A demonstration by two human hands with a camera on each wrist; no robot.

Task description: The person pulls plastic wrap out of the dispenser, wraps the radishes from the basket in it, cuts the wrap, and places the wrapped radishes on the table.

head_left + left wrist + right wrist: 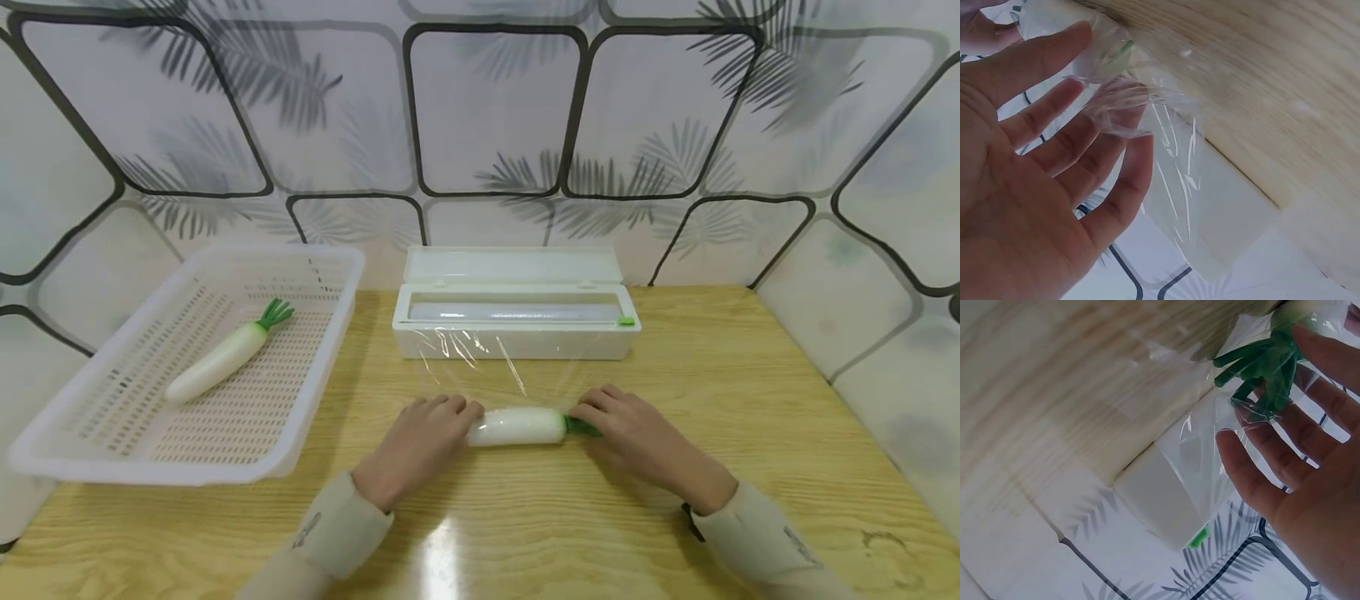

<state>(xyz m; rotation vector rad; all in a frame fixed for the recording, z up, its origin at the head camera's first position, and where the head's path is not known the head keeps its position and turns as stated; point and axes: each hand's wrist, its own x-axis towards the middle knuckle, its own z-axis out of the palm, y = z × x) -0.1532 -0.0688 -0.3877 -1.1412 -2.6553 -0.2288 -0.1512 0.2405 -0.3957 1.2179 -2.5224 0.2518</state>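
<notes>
Head view: where is the white radish lying?

"Crosswise, near side of the film box. Your left hand, fingers half curled, is gripping its plain end through cling film; your right hand, likewise, is gripping the leafy end."

"Edges?"

"Bare table is stretching past your right hand to its edge; the basket is standing well left."

"Containers?"

"Your box, lid raised, is feeding film toward you; the basket is holding a second radish."
</notes>
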